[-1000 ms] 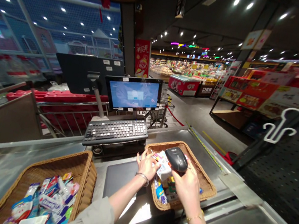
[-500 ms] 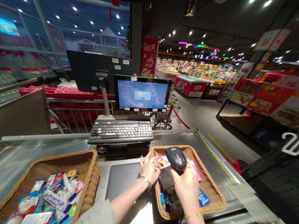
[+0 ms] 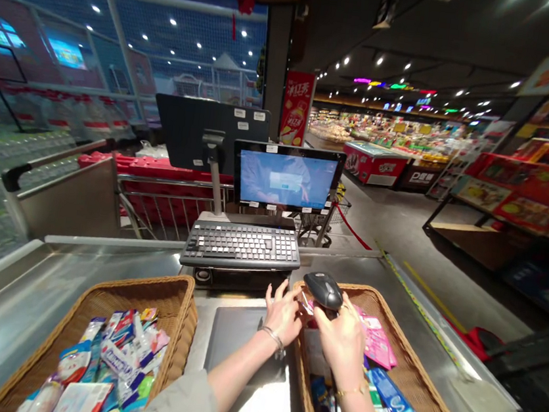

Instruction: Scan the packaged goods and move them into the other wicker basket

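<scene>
My right hand (image 3: pixel 341 336) grips a black barcode scanner (image 3: pixel 324 290) and holds it above the right wicker basket (image 3: pixel 430 409). My left hand (image 3: pixel 283 313) pinches a small snack packet (image 3: pixel 304 300) right under the scanner's head, at the basket's near-left rim. Pink and blue packets (image 3: pixel 379 350) lie in that basket. A bracelet sits on each wrist.
A left wicker basket (image 3: pixel 110 293) holds several colourful snack packets. A dark scan plate (image 3: pixel 235 334) lies between the baskets on the steel counter. Behind it stand a keyboard (image 3: pixel 243 245), a lit touchscreen (image 3: pixel 285 179) and a second monitor's back (image 3: pixel 198 131). Store aisles stretch to the right.
The view has swung left and down a little. My hands stay together over the right basket, the packet now smaller in view and tucked closer under the scanner.
</scene>
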Demonstrator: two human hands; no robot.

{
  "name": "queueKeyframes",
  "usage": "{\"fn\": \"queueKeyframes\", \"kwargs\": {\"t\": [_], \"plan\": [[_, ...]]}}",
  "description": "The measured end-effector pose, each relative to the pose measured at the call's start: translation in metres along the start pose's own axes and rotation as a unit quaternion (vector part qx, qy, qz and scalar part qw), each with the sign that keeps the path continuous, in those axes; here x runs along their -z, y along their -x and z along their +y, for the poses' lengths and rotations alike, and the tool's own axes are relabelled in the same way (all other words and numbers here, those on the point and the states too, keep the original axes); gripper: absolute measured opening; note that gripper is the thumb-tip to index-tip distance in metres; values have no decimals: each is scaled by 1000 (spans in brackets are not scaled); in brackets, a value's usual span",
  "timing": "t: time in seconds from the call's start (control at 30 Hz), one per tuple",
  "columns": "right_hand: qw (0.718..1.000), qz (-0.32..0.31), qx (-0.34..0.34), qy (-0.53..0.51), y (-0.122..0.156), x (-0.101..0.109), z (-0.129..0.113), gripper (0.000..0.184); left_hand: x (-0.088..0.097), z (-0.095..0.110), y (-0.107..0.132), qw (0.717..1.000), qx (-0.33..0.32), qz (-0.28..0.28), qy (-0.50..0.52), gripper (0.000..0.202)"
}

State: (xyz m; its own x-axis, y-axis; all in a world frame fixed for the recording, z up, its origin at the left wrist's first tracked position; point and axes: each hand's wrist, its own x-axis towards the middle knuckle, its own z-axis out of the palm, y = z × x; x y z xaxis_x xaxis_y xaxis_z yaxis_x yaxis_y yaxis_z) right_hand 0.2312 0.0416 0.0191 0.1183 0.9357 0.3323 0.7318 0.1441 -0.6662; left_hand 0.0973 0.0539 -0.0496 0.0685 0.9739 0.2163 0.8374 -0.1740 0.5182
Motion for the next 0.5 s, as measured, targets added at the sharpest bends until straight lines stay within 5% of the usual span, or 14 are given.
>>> {"fn": "queueKeyframes", "kwargs": {"t": [0.17, 0.5], "plan": [[1000, 4, -10, -3, -13, -2, -3, 38, 11, -3, -20, 995, -43, 67, -66, 34], [1000, -3, -28, -2, -22, -3, 6, 38, 6, -15, -72, 985, -65, 45, -154, 34]]}}
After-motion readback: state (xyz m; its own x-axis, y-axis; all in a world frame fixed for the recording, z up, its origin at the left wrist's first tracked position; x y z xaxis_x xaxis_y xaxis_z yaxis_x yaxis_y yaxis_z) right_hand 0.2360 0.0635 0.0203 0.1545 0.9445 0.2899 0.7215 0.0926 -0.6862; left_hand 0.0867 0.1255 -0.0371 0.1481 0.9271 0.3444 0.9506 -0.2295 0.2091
